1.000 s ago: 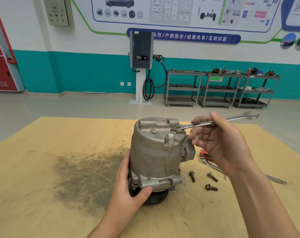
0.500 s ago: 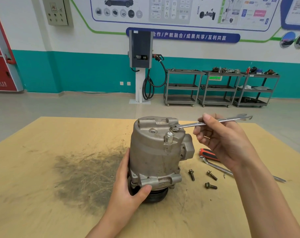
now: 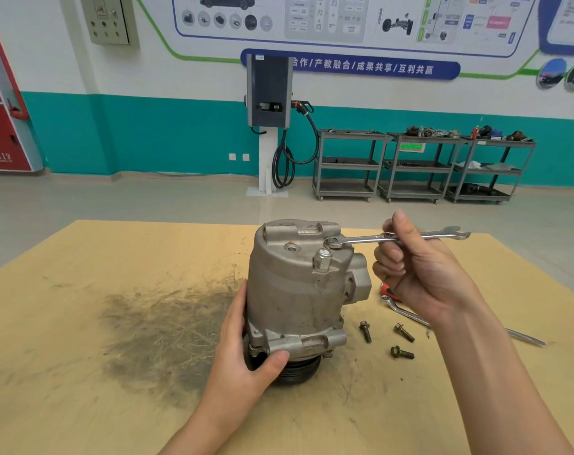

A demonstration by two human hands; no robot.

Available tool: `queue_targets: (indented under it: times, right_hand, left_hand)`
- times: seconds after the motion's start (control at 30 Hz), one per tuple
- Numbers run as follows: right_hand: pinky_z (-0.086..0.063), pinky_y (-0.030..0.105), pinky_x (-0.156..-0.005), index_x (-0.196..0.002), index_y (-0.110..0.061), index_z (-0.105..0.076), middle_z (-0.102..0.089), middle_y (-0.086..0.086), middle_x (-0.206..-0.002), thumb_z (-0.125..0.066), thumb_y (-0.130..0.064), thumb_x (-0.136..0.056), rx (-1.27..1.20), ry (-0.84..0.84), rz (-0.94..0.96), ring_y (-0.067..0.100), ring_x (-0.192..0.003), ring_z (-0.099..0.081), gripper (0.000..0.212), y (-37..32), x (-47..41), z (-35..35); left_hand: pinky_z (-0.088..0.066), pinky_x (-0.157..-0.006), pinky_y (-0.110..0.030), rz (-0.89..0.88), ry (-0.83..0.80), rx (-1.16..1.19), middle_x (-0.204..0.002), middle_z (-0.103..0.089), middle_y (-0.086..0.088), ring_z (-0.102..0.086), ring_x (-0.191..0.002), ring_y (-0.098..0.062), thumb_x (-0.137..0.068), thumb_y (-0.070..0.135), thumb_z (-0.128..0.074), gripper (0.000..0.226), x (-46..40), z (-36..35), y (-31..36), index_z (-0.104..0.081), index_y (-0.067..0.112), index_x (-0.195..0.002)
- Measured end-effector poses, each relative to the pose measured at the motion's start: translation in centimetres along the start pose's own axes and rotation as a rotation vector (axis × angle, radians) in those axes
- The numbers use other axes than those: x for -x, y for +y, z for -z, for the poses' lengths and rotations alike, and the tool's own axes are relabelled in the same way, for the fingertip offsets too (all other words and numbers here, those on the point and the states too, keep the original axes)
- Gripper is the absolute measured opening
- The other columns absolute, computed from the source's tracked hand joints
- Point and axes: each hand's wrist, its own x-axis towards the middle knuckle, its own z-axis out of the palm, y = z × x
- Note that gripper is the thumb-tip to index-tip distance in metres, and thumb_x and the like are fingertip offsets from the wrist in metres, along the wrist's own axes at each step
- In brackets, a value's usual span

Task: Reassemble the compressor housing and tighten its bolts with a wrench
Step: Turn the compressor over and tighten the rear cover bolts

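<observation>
A grey metal compressor housing (image 3: 295, 290) stands upright on its black pulley on the wooden table (image 3: 82, 372). My left hand (image 3: 246, 359) grips its lower left side, thumb on a front lug. My right hand (image 3: 420, 270) holds a silver combination wrench (image 3: 390, 238) by the middle of its shaft. The wrench lies nearly level, and its ring end sits on a bolt (image 3: 331, 241) at the housing's top right. Its open end points right. A hex fitting (image 3: 322, 260) stands just below that bolt.
Three loose bolts (image 3: 398, 336) lie on the table right of the housing. Behind my right wrist lie a red-handled tool (image 3: 388, 292) and a long steel bar (image 3: 522, 336). A dark scuffed patch (image 3: 167, 333) stains the table on the left. Metal carts (image 3: 420, 165) stand along the far wall.
My right hand has swung the wrench's free end away from me, toward the far side, with the ring end staying on the top bolt. My left hand has kept its grip on the housing.
</observation>
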Motion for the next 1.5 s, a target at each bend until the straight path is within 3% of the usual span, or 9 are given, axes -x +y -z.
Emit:
queue_targets:
  times: [0.33, 0.57, 0.8, 1.2, 1.5]
  right_hand:
    - [-0.037, 0.02, -0.048, -0.077, -0.013, -0.05, -0.045, -0.002, -0.049, -0.057, -0.027, -0.083, 0.047, -0.068, -0.004, 0.01, -0.046, -0.038, 0.017, -0.3, 0.0, 0.3]
    - [-0.039, 0.019, -0.049, -0.083, -0.012, -0.053, -0.046, -0.002, -0.055, -0.051, -0.024, -0.087, -0.013, -0.141, -0.034, 0.01, -0.05, -0.04, 0.014, -0.3, 0.2, 0.7]
    - [-0.038, 0.02, -0.048, -0.082, -0.011, -0.053, -0.046, 0.001, -0.055, -0.048, -0.03, -0.09, -0.02, -0.103, 0.034, 0.012, -0.049, -0.04, 0.022, 0.5, 0.0, 0.4]
    - [-0.036, 0.018, -0.047, -0.082, -0.012, -0.052, -0.049, 0.002, -0.053, -0.046, -0.036, -0.092, 0.087, -0.018, 0.124, 0.012, -0.048, -0.042, 0.026, 0.8, 0.1, -0.3]
    - [-0.039, 0.02, -0.051, -0.084, -0.01, -0.052, -0.052, 0.003, -0.057, -0.045, -0.038, -0.091, 0.273, 0.059, 0.363, 0.013, -0.054, -0.046, 0.029, 1.5, 1.6, -1.3]
  left_hand:
    - [-0.034, -0.12, -0.049, 0.004, -0.003, -0.004, -0.16, -0.031, 0.022, -0.037, -0.146, -0.011, -0.054, 0.087, -0.071, 0.114, 0.1, 0.1, 0.0, -0.018, 0.052, -0.149]
    - [-0.034, -0.12, -0.049, -0.002, -0.003, -0.001, -0.158, -0.032, 0.023, -0.038, -0.145, -0.009, -0.055, 0.086, -0.072, 0.113, 0.0, 0.1, 0.0, -0.019, 0.052, -0.149]
    - [-0.035, -0.119, -0.049, -0.017, 0.006, -0.016, -0.157, -0.032, 0.029, -0.039, -0.145, -0.01, -0.064, 0.06, -0.073, 0.099, 0.1, 0.0, 0.0, -0.02, 0.055, -0.148]
    - [-0.038, -0.118, -0.046, -0.031, 0.077, -0.033, -0.151, -0.041, 0.027, -0.041, -0.142, -0.003, -0.063, 0.057, -0.076, 0.093, 0.3, -0.3, 0.5, -0.029, 0.056, -0.144]
    - [-0.037, -0.118, -0.046, -0.025, 0.082, -0.036, -0.15, -0.043, 0.028, -0.041, -0.141, -0.001, -0.06, 0.054, -0.076, 0.094, 0.2, -0.1, 0.4, -0.031, 0.054, -0.143]
